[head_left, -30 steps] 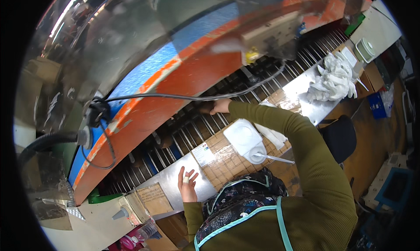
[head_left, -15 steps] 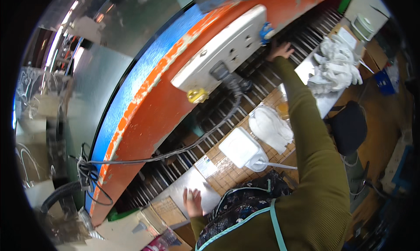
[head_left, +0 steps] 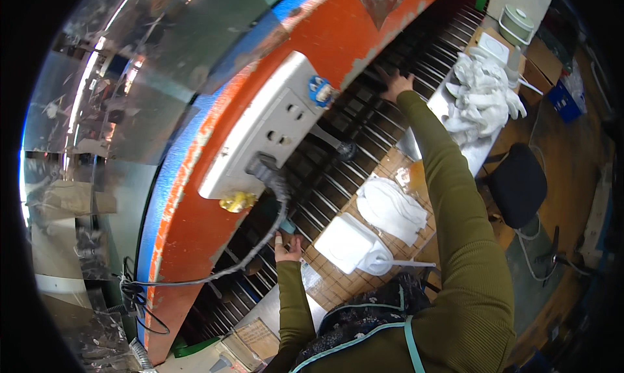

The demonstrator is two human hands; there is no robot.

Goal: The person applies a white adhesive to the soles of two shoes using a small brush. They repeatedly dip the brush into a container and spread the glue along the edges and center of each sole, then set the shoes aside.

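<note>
My right hand [head_left: 395, 85] reaches far forward over the bars of a metal roller rack [head_left: 383, 136], with its fingers spread. Dark blocks show beneath and beyond its fingertips; whether it touches them I cannot tell. Closer to me, my left hand [head_left: 288, 249] is at the near edge of the rack, fingers apart and pointing forward. A small teal thing [head_left: 286, 225] lies just past its fingertips, and a grey power cord [head_left: 260, 246] runs beside it. Neither hand shows anything held.
An orange machine side [head_left: 188, 243] carries a white socket strip [head_left: 260, 132] with the cord plugged in. On the wooden-patterned bench lie a white square container [head_left: 343, 243] and a folded white cloth [head_left: 392, 208]. White gloves [head_left: 482, 97] pile up farther right, near a dark stool [head_left: 517, 184].
My left hand has moved forward from over the metal plate to the rack's edge. My right hand stays far forward, its fingers now pointing more to the left. The view has shifted.
</note>
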